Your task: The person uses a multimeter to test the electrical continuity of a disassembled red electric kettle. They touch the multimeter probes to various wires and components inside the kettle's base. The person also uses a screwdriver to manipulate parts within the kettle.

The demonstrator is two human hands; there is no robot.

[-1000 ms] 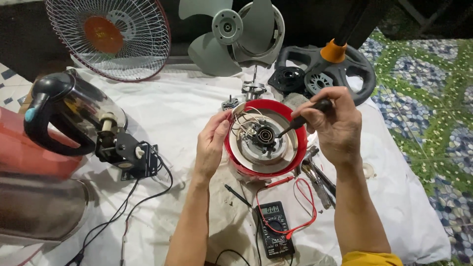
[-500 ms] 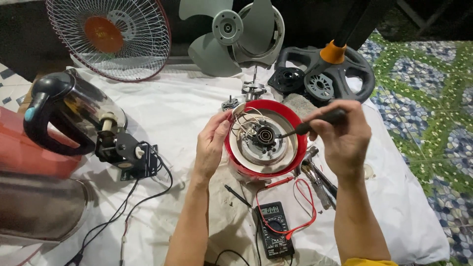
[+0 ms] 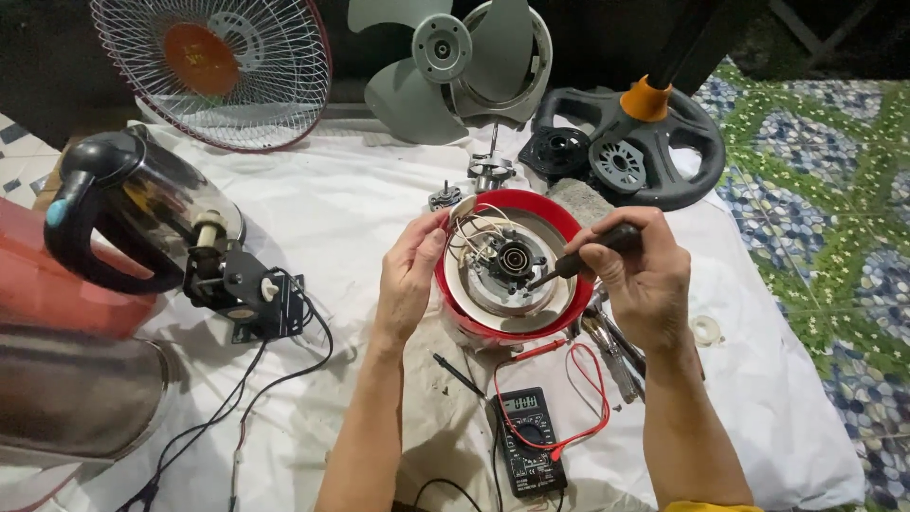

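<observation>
White cloth (image 3: 332,209) covers the floor where I work, and to the right of it I see tiles (image 3: 815,218) with a green and blue pattern. My left hand (image 3: 408,280) is half open, the fingers curved, and it presses against the left side of a round red housing (image 3: 512,327) to keep it steady; the fingertips rest on its rim. My right hand (image 3: 645,280) is closed around the dark handle of a screwdriver (image 3: 592,251), and the tip of it touches the middle part inside the housing. The housing lies on the cloth between my two hands, with its open side up. Inside is a pale ring, then a dark round motor part (image 3: 512,261) in the center, and some thin wires (image 3: 469,232) curl at the upper left of it. Just below the housing lies a black multimeter (image 3: 529,441) with a red lead (image 3: 583,398) looping around it. Some metal tools (image 3: 611,346) lie under my right wrist. Behind the housing stand a grey fan blade (image 3: 441,66), a wire fan guard (image 3: 213,66) with an orange center, and a dark fan base (image 3: 630,147) with an orange collar. On the left lies a kettle (image 3: 133,218) with a black handle, and beside it a small black part (image 3: 242,289) with cables.
</observation>
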